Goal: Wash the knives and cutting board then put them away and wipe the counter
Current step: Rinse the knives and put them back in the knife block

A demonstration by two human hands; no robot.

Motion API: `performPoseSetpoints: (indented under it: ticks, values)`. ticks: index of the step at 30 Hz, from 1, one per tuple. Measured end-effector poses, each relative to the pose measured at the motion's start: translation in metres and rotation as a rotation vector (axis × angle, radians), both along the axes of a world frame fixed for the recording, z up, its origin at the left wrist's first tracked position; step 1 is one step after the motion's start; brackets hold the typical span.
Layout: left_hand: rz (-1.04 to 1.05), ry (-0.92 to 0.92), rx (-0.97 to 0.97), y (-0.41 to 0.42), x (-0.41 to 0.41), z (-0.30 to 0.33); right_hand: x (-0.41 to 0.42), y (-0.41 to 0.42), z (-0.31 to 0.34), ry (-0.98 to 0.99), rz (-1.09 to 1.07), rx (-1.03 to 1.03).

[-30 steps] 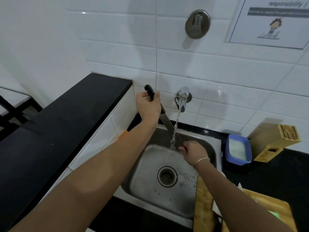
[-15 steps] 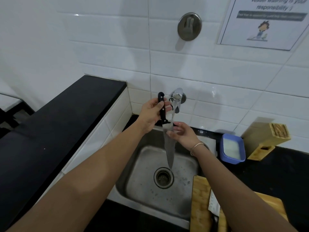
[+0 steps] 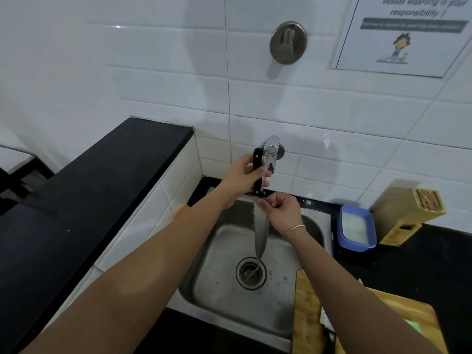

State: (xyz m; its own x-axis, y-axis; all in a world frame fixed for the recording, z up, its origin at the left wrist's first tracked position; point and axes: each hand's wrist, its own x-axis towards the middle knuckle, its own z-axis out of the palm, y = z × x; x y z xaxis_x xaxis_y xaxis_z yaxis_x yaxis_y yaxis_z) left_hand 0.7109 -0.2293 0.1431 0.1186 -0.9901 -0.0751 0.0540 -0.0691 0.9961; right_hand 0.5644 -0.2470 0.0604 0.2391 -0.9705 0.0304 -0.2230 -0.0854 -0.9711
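One knife (image 3: 260, 226) vertical, tip down, left hand (image 3: 242, 180) gripping handle, right hand (image 3: 279, 210) pinching blade

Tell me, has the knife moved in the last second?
Yes. The knife swung from slanting across the sink to hanging upright, tip over the drain, handle beside the tap.

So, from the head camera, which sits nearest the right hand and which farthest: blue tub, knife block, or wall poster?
From the right hand:
1. Blue tub, on the counter to its right.
2. Knife block, beyond the tub.
3. Wall poster, high up right.
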Motion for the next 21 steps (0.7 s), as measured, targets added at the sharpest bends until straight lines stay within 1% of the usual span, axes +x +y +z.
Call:
performPoseSetpoints:
  ticks: [2, 5, 8, 10, 11, 17, 21]
  values:
    - [0.062, -0.080, -0.031, -0.002, -0.002, 0.001, 0.001, -0.001, 0.004, 0.047, -0.026, -0.029]
    - [0.158, -0.127, -0.062, -0.003, -0.003, 0.005, 0.005, 0.000, 0.013, 0.068, -0.027, -0.077]
    - [0.225, -0.159, -0.092, -0.008, -0.002, 0.009, 0.010, 0.001, 0.019, -0.014, -0.044, -0.086]
    - [0.281, -0.146, -0.101, -0.011, 0.000, 0.013, 0.010, -0.001, 0.021, -0.085, -0.048, -0.069]
    - [0.318, -0.133, -0.106, -0.012, 0.001, 0.016, 0.009, -0.003, 0.020, -0.086, -0.049, -0.056]
    - [0.501, -0.059, -0.125, -0.016, 0.018, 0.027, -0.012, 0.004, -0.013, 0.099, 0.015, 0.004]
    - [0.508, -0.071, -0.131, -0.017, 0.026, 0.035, -0.031, 0.014, -0.037, 0.167, 0.062, 0.083]
